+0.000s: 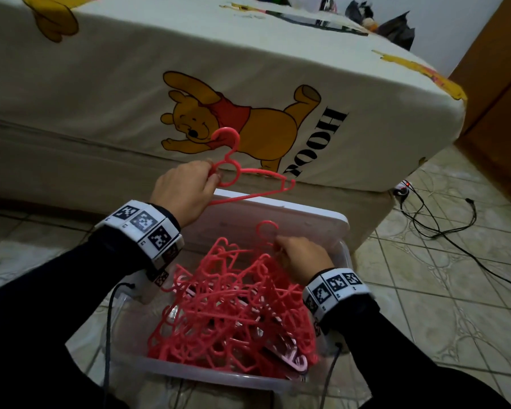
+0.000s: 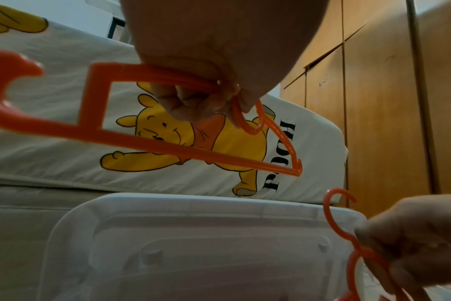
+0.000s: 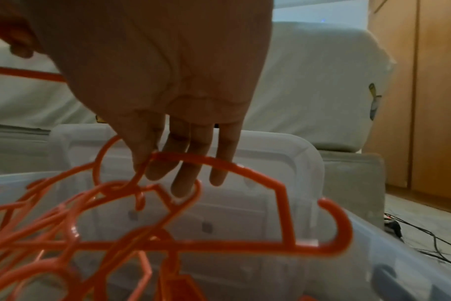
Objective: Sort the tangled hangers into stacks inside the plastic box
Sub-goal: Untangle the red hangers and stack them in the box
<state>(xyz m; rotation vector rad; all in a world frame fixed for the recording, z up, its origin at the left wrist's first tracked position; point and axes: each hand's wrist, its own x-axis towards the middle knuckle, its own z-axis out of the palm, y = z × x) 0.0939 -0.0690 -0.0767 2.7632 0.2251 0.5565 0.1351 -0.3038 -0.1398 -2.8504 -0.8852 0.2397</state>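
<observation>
Two hangers are in hand; the left hand (image 1: 183, 188) pinches the freed hanger (image 1: 250, 178) near its neck, long axis level, clear above the plastic box (image 1: 341, 252); the right hand (image 1: 300, 256), fingers hooked into the second hanger (image 1: 266, 228), sits directly over the tangled pile (image 1: 227, 308) inside the box and is nearer to it.

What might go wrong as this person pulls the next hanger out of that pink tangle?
The right hand pinches a hanger still meshed in the tangled pile; lifting it may drag several others over the plastic box rim. The left hand pinches the freed hanger only near its neck, so it could slip.
</observation>
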